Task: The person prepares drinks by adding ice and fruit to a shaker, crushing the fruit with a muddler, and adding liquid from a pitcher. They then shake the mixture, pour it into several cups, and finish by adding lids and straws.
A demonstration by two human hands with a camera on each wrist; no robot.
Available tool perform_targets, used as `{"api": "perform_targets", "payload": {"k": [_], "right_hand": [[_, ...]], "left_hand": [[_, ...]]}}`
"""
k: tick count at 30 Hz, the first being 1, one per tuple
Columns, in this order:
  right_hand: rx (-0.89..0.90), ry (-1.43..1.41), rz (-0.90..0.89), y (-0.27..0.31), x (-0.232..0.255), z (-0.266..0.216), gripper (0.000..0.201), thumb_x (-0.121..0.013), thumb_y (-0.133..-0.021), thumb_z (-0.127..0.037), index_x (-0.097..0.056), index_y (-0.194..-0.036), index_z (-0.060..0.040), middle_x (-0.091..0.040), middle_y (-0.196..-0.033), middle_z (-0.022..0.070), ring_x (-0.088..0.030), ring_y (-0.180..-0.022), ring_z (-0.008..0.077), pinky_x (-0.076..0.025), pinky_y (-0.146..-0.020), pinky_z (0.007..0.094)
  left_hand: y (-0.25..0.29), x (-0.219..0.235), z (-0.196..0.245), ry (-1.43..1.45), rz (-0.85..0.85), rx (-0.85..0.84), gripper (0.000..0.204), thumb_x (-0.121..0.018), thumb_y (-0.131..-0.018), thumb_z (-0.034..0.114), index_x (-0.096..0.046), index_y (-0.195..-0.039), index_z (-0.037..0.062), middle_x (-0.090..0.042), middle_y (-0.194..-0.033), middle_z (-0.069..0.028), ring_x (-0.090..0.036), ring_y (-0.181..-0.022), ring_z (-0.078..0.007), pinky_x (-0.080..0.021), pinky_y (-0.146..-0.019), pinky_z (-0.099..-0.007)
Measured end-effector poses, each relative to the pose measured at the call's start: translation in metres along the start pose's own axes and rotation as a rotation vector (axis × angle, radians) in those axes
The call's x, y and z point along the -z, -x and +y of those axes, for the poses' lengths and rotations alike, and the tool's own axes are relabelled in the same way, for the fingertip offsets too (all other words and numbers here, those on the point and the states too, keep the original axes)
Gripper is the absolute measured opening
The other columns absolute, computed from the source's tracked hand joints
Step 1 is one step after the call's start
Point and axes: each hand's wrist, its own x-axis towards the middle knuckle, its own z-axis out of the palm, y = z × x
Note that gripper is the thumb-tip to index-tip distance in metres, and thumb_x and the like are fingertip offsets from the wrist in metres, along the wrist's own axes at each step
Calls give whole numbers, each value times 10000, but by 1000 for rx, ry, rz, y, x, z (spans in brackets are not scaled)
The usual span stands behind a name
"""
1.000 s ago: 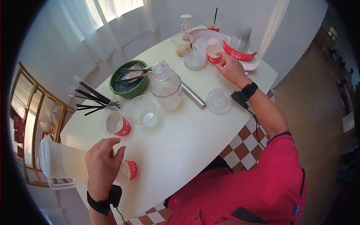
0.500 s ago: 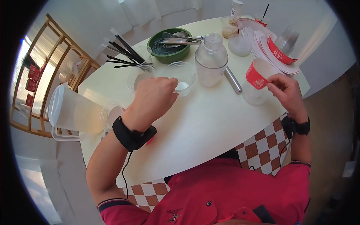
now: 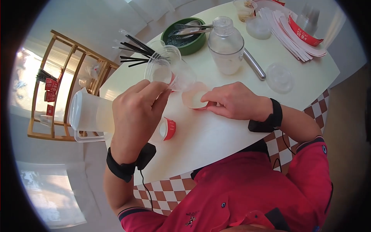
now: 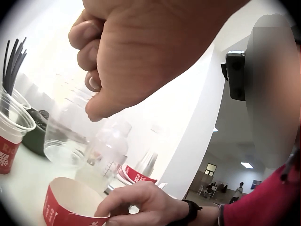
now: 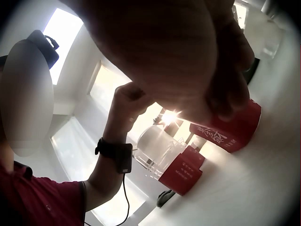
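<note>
My left hand [image 3: 135, 112] pinches the rim of a clear plastic cup [image 3: 184, 77], which tilts above the table. Just right of it my right hand [image 3: 236, 101] holds a red paper cup sleeve [image 3: 192, 94] by its edge, thumb outside; the sleeve stands opened into a ring in the left wrist view. Below the cup's base, the sleeve [image 4: 59, 212] sits low over the table. A clear cup wearing a red sleeve [image 3: 170, 129] stands near my left wrist. Another sleeved cup [image 4: 8, 150] is behind the left hand, partly hidden in the head view.
A clear shaker [image 3: 226, 48], a metal rod [image 3: 254, 63] and a clear lid [image 3: 280, 77] lie beyond my right hand. A green bowl [image 3: 193, 48] holds utensils beside black straws [image 3: 135, 48]. The pitcher [image 3: 94, 116] is at left; flat sleeves [image 3: 290, 34] are at back right.
My right hand has brought the red sleeve from the back-right pile leftward to the middle. My left hand has moved from the near-left cup and lifted a clear cup.
</note>
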Motion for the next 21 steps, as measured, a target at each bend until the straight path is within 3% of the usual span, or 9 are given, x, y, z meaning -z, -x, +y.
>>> {"api": "perform_targets", "payload": {"k": [4, 7, 8, 13, 17, 21], "right_hand": [[-12, -202, 87, -2, 4, 1, 106, -718, -889, -156, -713, -882, -50, -672, -729, 58, -636, -618, 210, -504, -591, 312], [-230, -437, 191, 11, 2, 14, 147, -724, -913, -150, -712, -852, -16, -669, -687, 56, -607, -583, 137, -482, -562, 275], [-279, -473, 178, 13, 0, 19, 163, -705, -939, -156, -713, -878, -5, -675, -697, 59, -585, -599, 84, -472, -567, 257], [-345, -548, 137, 14, -5, 20, 171, -698, -943, -159, -706, -869, -5, -652, -679, 44, -550, -591, 72, -460, -566, 245], [-364, -558, 120, 14, -5, 19, 173, -693, -945, -159, -693, -872, -3, -652, -675, 52, -561, -591, 81, -464, -565, 251], [-439, -509, 143, 11, -2, 18, 159, -713, -928, -149, -674, -1001, -13, -676, -784, 34, -602, -687, 79, -497, -648, 243]], "left_hand": [[12, 2, 8, -12, -23, -15, 88, -754, -825, 127, -676, -807, 92, -575, -669, -34, -608, -623, -211, -462, -532, -350], [12, -11, 9, -57, -95, -96, 102, -764, -809, 131, -668, -800, 98, -559, -666, -33, -608, -634, -206, -461, -531, -356], [11, -17, 8, -57, -95, -127, 108, -766, -802, 140, -665, -802, 102, -562, -674, -29, -618, -651, -205, -463, -531, -362], [7, -35, 11, -75, -280, -129, 165, -781, -793, 172, -680, -909, 111, -601, -712, -18, -649, -688, -211, -476, -550, -362], [5, -18, 15, 4, -393, 3, 315, -822, -756, 198, -691, -1031, 115, -617, -734, -26, -655, -705, -211, -489, -582, -351], [25, 10, -3, 40, -254, 202, 459, -840, -736, 147, -674, -1160, 95, -636, -836, -58, -653, -769, -201, -517, -655, -357]]}}
